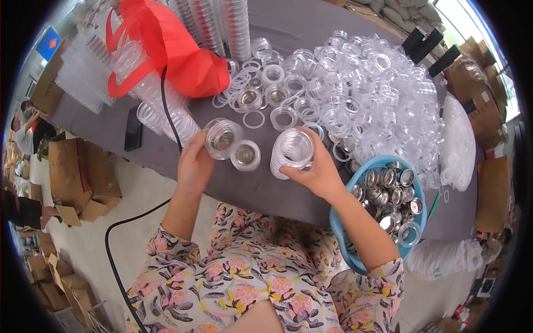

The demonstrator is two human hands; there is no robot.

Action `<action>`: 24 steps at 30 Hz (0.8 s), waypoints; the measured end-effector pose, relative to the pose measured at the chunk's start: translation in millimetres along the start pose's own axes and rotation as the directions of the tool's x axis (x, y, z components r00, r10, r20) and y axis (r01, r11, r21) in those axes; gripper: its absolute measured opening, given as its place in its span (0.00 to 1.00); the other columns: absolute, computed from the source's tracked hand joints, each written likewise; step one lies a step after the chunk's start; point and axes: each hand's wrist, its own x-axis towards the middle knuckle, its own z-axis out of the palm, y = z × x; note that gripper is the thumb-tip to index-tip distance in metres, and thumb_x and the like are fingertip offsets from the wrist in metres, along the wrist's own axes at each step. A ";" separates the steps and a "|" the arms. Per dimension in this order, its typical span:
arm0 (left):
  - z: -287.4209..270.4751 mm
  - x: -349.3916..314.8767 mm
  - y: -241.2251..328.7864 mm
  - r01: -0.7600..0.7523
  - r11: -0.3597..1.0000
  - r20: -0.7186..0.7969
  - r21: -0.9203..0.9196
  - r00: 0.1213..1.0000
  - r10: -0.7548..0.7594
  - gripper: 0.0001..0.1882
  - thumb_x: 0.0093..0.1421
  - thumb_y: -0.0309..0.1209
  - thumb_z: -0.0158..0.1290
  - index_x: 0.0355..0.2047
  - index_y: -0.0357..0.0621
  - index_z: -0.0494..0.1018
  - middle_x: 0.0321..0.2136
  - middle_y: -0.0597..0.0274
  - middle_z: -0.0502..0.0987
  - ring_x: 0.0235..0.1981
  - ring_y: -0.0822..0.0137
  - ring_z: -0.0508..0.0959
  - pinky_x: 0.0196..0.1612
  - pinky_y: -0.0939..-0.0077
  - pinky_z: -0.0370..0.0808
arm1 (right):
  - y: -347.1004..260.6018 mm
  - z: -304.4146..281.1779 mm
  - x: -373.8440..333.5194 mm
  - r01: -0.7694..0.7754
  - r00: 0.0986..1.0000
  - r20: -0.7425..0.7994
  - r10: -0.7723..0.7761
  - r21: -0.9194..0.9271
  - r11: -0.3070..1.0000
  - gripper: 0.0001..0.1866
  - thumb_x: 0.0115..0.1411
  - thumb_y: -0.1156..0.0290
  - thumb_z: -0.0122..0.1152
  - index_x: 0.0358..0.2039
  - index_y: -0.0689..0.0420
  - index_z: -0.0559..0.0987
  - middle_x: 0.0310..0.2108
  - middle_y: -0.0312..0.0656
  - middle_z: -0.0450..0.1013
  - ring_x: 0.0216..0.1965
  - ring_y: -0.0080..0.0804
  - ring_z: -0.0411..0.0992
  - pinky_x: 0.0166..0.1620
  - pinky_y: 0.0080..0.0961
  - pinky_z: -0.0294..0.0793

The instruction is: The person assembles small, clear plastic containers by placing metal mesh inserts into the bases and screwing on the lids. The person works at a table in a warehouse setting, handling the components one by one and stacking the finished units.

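My right hand [320, 173] is wrapped round a stack of clear round plastic rings [276, 162], thumb at the near side and fingers at the far right. My left hand [194, 169] grips the left edge of a clear round plastic stack [224, 137] with a silvery disc showing inside. Its fingertips are partly hidden behind that stack. Just to the right, almost touching it, stands another clear round piece [245, 155] with a silvery centre. A single clear ring [254, 119] lies flat beyond them on the grey-covered table [244, 191].
A big heap of clear rings [377, 94] covers the table's far right. By my right forearm, a blue basin [335, 233] holds many silvery metal caps. A red bag [166, 50] and tall clear stacks [237, 28] stand far left. A black cable [114, 225] hangs over the table edge.
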 end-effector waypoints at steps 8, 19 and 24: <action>-23.6 -1.1 3.1 -0.374 -0.296 0.442 0.879 0.871 0.214 0.09 0.56 0.30 0.53 0.37 0.43 0.74 0.33 0.59 0.73 0.39 0.58 0.72 0.53 0.58 0.62 | 1.6 -0.5 2.3 -0.019 1.000 0.023 0.018 0.016 1.000 0.46 0.41 0.65 0.73 0.57 0.60 0.58 0.51 0.53 0.65 0.55 0.44 0.64 0.56 0.34 0.63; -22.5 2.5 -5.0 -0.429 -0.280 0.470 0.859 0.877 0.097 0.18 0.47 0.26 0.59 0.41 0.42 0.71 0.37 0.58 0.72 0.41 0.55 0.71 0.49 0.58 0.64 | 5.6 3.1 0.5 -0.013 1.000 0.013 0.012 0.093 0.996 0.55 0.40 0.65 0.74 0.62 0.64 0.49 0.59 0.57 0.57 0.61 0.46 0.56 0.61 0.34 0.56; 55.4 -12.0 -6.8 -0.682 -0.061 0.653 0.728 0.664 0.364 0.16 0.43 0.22 0.59 0.36 0.42 0.74 0.29 0.58 0.73 0.31 0.57 0.73 0.37 0.65 0.68 | 1.6 -1.3 -11.5 -0.067 0.996 -0.047 0.069 0.043 0.997 0.57 0.42 0.69 0.72 0.65 0.61 0.43 0.59 0.57 0.56 0.62 0.43 0.56 0.62 0.31 0.53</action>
